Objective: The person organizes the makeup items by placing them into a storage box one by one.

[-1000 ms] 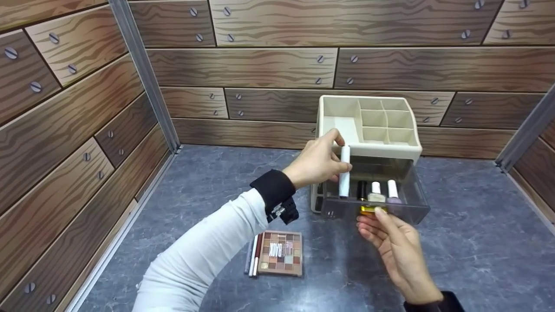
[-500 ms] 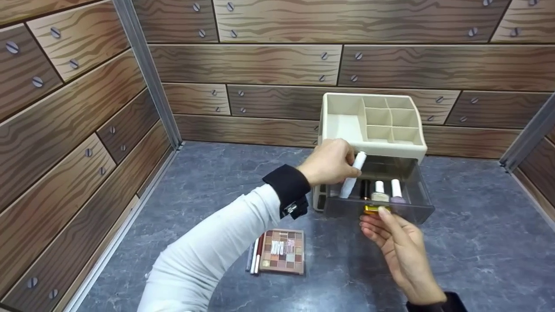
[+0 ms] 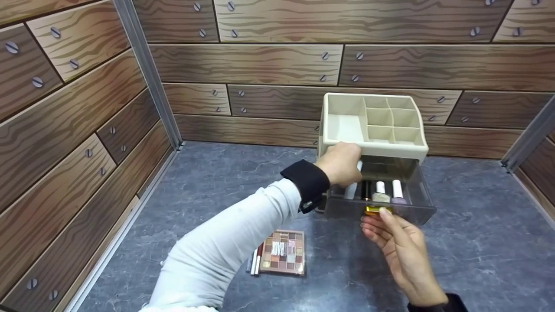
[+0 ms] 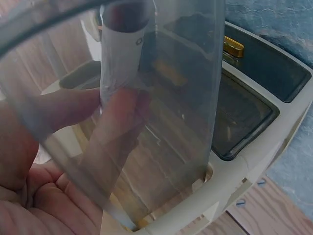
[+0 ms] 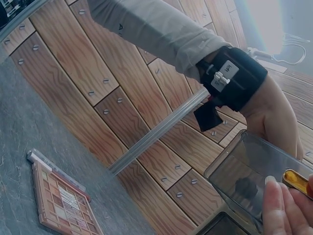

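The left hand (image 3: 342, 164) grips a white tube (image 3: 352, 187), lowering it into the open smoky drawer (image 3: 381, 207) of the beige organizer (image 3: 373, 125) beside upright bottles (image 3: 381, 191). The right hand (image 3: 396, 242), fingers relaxed, touches the drawer's gold handle (image 3: 373, 210). An eyeshadow palette (image 3: 282, 252) lies on the table (image 3: 472, 242).

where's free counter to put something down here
Bare counter lies left of the organizer, up to the wood wall, and right of the drawer. It is crowded before the drawer: both hands, the palette and pencils.
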### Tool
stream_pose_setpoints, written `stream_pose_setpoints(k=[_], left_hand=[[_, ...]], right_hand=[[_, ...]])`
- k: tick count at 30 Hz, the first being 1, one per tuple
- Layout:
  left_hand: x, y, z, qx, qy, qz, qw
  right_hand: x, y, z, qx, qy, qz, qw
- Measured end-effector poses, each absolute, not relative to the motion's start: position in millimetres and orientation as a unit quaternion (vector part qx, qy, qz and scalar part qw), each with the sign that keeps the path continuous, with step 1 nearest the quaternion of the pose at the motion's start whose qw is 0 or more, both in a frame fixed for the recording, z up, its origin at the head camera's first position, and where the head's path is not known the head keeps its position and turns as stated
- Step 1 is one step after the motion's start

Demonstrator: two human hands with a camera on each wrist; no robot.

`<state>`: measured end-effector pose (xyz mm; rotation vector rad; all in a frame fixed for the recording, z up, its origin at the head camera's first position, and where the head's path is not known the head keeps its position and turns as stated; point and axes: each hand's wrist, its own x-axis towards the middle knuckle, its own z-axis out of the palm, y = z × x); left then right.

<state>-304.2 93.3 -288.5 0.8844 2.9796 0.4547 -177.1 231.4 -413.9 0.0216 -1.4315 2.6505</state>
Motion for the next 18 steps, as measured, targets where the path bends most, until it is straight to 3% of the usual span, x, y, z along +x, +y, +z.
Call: stream_pose_setpoints(k=[18], left_hand=[[-297,96,-296,0.303,0.947,0.084,-0.07]], right_hand=[[-176,230,-415,0.006,-0.484,0.873,0.064]])
